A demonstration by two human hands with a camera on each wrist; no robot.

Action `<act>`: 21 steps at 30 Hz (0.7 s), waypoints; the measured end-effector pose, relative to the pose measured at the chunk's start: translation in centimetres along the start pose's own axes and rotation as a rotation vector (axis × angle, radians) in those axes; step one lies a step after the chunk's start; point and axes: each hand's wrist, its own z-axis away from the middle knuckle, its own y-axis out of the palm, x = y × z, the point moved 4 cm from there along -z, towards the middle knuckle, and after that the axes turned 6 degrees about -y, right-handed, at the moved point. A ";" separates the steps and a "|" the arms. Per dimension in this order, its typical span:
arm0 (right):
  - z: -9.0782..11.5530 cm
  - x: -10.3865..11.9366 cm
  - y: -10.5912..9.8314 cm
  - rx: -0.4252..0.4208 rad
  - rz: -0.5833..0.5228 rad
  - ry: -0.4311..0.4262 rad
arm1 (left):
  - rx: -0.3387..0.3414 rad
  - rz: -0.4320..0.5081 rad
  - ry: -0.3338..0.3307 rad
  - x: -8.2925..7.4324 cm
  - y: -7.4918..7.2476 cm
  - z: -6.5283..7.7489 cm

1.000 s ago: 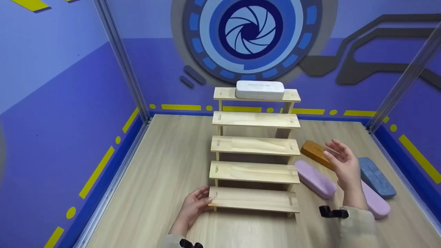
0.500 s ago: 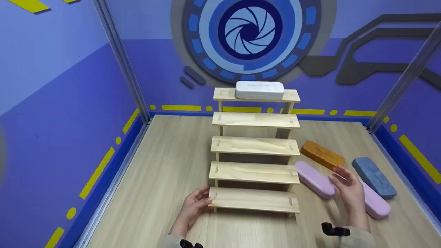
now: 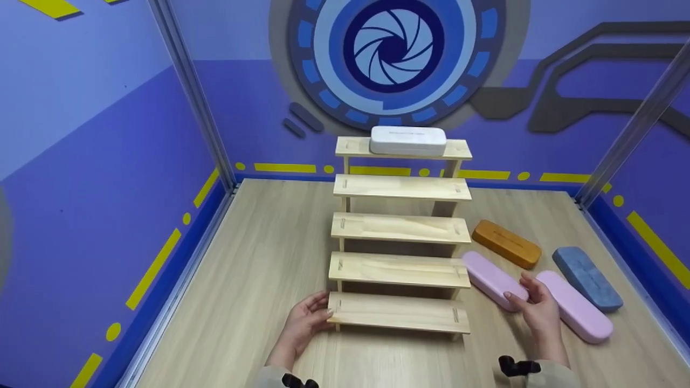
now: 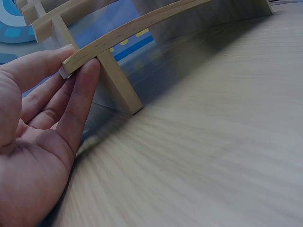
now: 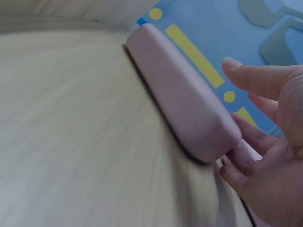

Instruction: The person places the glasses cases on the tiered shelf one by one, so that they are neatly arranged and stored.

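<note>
My left hand (image 3: 302,325) pinches the left end of the lowest step of a wooden tiered rack (image 3: 399,312); in the left wrist view the thumb lies on top of the board (image 4: 137,30) and fingers are underneath. My right hand (image 3: 540,318) is by the near end of a pink glasses case (image 3: 489,277), with thumb and fingers apart. In the right wrist view that case (image 5: 184,94) lies on the table, fingertips close to its end; contact is hard to tell. A second pink glasses case (image 3: 579,312) lies just right of this hand.
A white glasses case (image 3: 408,141) sits on the rack's top step. Brown (image 3: 506,243) and blue (image 3: 587,278) cases lie on the table (image 3: 259,242) to the right of the rack. Purple-blue panels (image 3: 237,108) with metal corner posts enclose the table at the back and sides.
My right hand has come down from over the brown case towards me, to the near end of the left pink case. The left hand keeps its hold on the lowest step.
</note>
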 end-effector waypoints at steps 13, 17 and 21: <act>-0.3 -1.4 1.2 0.075 0.123 -0.050 | 0.008 0.007 0.009 -0.1 0.0 0.2; -0.3 -1.6 1.5 0.054 0.182 -0.074 | 0.003 0.000 -0.003 -0.1 0.0 0.2; -0.2 -1.6 1.6 0.033 0.170 -0.078 | -0.003 -0.001 -0.009 -0.1 0.0 0.2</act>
